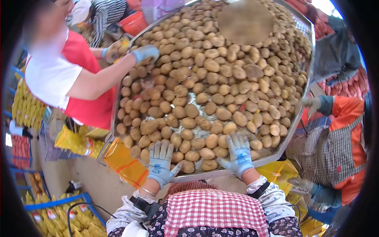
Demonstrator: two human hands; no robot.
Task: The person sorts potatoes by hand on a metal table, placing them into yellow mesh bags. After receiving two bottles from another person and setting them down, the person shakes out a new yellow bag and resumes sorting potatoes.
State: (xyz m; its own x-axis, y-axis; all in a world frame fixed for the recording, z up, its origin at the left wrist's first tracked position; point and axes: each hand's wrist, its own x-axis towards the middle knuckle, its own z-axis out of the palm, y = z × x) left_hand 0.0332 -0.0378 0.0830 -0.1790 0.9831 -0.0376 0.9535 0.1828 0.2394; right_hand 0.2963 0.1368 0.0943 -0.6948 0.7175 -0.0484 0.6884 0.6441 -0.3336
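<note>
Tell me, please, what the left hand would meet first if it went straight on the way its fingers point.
The left hand would most likely meet the potatoes just beyond its fingertips, though whether it would push into them or slide over them is unclear from this view.

From here I see a wide metal-rimmed table [215, 175] heaped with brown potatoes [211, 65], its pale surface showing through near the front.

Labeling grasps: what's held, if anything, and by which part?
Nothing visibly held; left hand and right hand lie open on potatoes at the tray's near rim.
</note>
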